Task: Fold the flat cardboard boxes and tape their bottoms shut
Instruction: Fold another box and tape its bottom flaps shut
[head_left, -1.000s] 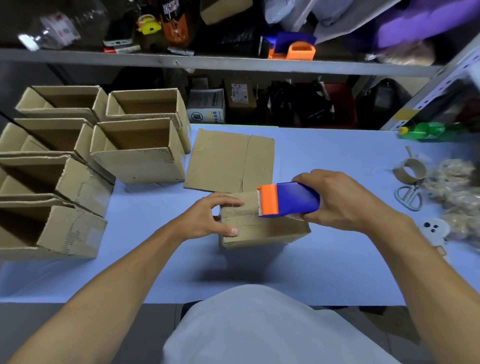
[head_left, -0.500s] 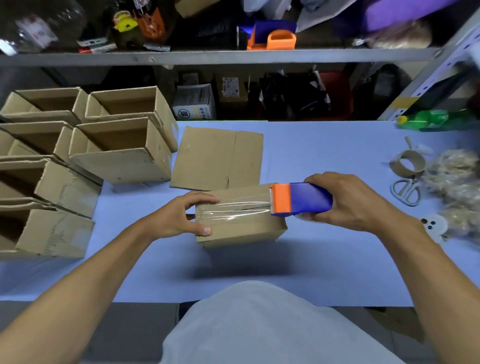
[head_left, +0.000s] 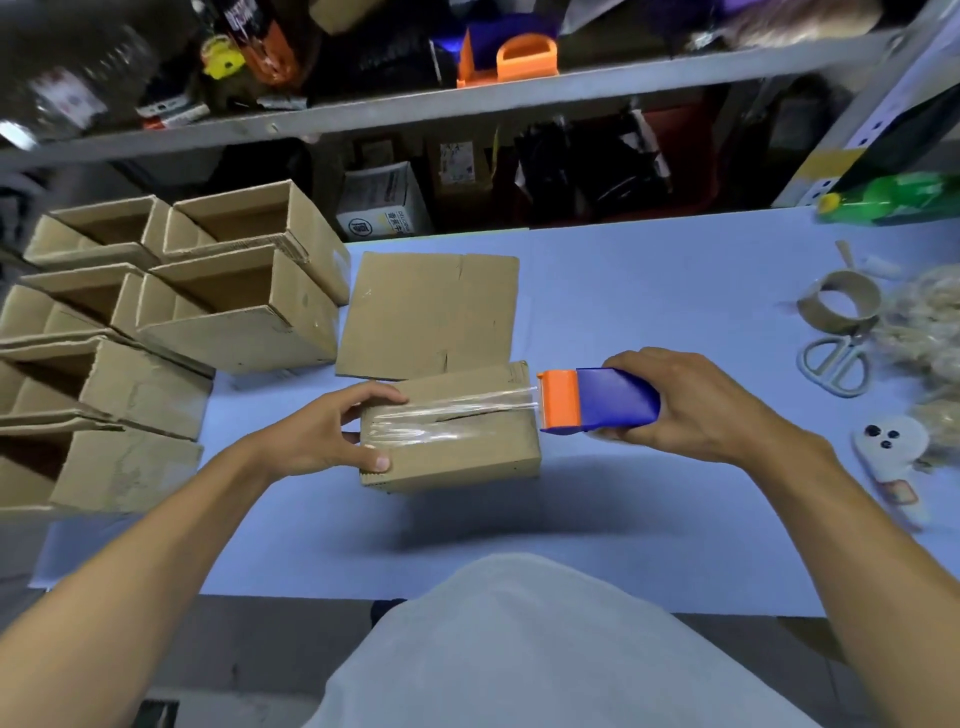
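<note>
**Taping a box bottom on a blue table**

At far left, folded boxes (head_left: 234, 312) sit open, their visible insides holding nothing. The left hand (head_left: 332, 436) grips the left end of the upturned box (head_left: 457, 447) at centre. Clear tape (head_left: 457, 410) spans its seam. The right hand (head_left: 691, 405) is wrapped around the tape dispenser (head_left: 597, 400), just past the right edge. Keeping the tape taut and centred should help before cutting.

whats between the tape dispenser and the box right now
In the head view, only a short span of clear tape runs from the tape dispenser, gripped by the right hand, to the box that the left hand steadies.
</note>
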